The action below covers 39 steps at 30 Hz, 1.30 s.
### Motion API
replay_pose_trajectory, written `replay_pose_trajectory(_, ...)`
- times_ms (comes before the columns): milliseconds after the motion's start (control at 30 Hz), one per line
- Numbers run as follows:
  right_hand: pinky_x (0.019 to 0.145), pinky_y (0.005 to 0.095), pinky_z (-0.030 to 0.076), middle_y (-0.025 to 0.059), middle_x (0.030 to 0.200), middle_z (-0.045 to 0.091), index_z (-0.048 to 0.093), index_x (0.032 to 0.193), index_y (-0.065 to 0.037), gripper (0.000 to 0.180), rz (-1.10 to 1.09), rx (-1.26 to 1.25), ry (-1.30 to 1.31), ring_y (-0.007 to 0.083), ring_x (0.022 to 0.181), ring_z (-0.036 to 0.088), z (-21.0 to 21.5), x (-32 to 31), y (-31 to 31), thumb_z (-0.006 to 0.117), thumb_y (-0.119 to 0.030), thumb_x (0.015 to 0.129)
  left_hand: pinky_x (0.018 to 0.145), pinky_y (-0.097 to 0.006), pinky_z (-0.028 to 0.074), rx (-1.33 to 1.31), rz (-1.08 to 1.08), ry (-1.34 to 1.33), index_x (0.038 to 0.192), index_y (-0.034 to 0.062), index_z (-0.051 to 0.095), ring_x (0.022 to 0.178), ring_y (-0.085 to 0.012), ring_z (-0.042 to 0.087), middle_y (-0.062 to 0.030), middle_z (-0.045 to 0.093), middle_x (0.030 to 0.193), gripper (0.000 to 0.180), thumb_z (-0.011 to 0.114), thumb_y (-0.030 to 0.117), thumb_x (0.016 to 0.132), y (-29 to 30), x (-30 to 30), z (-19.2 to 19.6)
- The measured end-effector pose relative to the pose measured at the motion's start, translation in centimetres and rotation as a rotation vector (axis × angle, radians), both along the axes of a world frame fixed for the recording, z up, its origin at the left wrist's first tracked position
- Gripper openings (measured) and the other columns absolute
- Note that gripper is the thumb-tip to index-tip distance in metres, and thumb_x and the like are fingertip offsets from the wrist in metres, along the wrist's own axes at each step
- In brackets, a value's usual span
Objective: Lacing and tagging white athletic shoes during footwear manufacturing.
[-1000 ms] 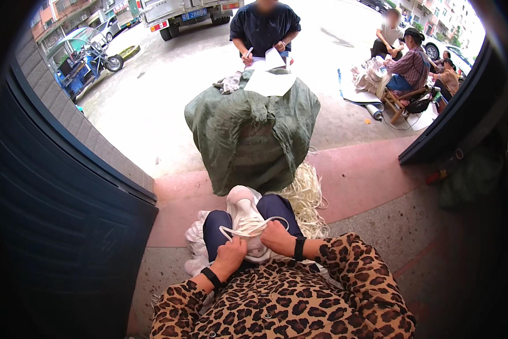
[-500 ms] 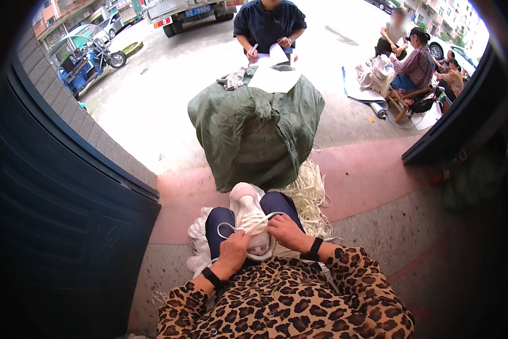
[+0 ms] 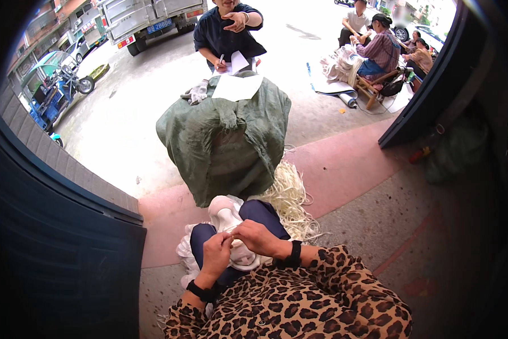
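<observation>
A white and pale pink sneaker (image 3: 224, 213) lies across my lap, its toe pointing away from me. Over its upper, my left hand (image 3: 214, 257) and my right hand (image 3: 255, 236) meet, fingertips pinched together on the white shoelace. Only a little of the lace shows between the fingers; the rest of the lacing is mostly hidden by my hands. Beside my left knee are more white and pinkish shoes (image 3: 185, 248), partly covered by my leg. A heap of loose cream-white laces (image 3: 291, 198) spreads on the floor by my right knee.
A bulky green sack (image 3: 226, 144) stands in front of my knees, with papers (image 3: 237, 88) and a grey glove (image 3: 198, 92) on top. Behind it a person (image 3: 228, 39) holds a pen. Dark doors (image 3: 67, 237) flank me. Seated people (image 3: 378, 53) work at far right.
My hands have come together from holding spread lace loops apart. The person opposite has raised an arm and stretched out a hand. The whole view has shifted and tilted.
</observation>
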State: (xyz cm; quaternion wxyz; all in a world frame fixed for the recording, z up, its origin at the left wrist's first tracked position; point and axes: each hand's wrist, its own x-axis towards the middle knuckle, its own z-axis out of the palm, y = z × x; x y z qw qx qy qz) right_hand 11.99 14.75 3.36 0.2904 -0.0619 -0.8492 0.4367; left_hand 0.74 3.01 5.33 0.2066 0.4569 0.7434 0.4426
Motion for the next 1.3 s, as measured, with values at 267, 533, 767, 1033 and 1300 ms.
replay_pose_trajectory(267,0.062,0.0342,0.045,0.0126,0.073,0.058,0.062,0.084,-0.005,0.010,-0.054,-0.120,-0.039,0.0284,0.070,0.057,0.1,0.8,-0.6,0.061,-0.009,0.075,0.056,-0.035,0.045,-0.014,0.012,-0.107,0.079,-0.0016,0.060,0.061,-0.0307,0.059,-0.0174,0.058,0.068,0.010,0.057,0.007,0.078,-0.1,1.0,0.6)
replay_pose_trajectory(533,0.069,0.0331,0.044,0.0167,0.084,0.056,0.055,0.097,0.002,0.019,-0.178,-0.087,-0.122,0.0307,0.077,0.054,-1.3,-1.2,2.2,0.055,-0.006,0.079,0.066,-0.029,0.046,0.015,0.170,0.156,0.092,-0.0004,0.060,0.071,-0.0202,0.058,-0.0134,0.062,0.082,0.020,0.055,0.014,0.079,-2.3,-5.2,-1.8)
replay_pose_trajectory(767,0.066,0.0255,0.045,0.0116,0.083,0.061,0.059,0.096,0.000,0.018,-0.244,-0.255,-0.398,0.0167,0.073,0.058,-5.2,2.7,4.6,0.059,-0.010,0.081,0.052,-0.026,0.042,-0.352,0.455,-0.189,0.083,-0.0015,0.059,0.056,-0.0142,0.055,-0.0081,0.059,0.067,0.018,0.056,0.016,0.079,-17.7,-8.4,-9.7)
replay_pose_trajectory(1033,0.062,0.0320,0.042,0.0079,0.072,0.058,0.062,0.086,-0.003,0.013,-0.096,-0.019,-0.429,0.0232,0.067,0.052,-3.2,1.4,1.0,0.062,-0.011,0.075,0.044,-0.019,0.035,-0.461,0.648,-0.813,0.079,0.0040,0.058,0.049,-0.0054,0.046,0.0011,0.053,0.062,0.018,0.054,0.021,0.084,-21.0,-1.9,-10.2)
replay_pose_trajectory(1300,0.064,0.0353,0.045,0.0143,0.074,0.060,0.060,0.097,-0.001,0.030,-0.017,-0.024,-0.553,0.0277,0.070,0.057,-3.4,-3.6,-1.1,0.063,-0.021,0.075,0.048,-0.021,0.039,-0.349,0.495,-0.615,0.085,-0.0018,0.059,0.053,-0.0074,0.047,-0.0004,0.054,0.065,0.020,0.053,0.017,0.085,-16.8,-2.8,-9.7)
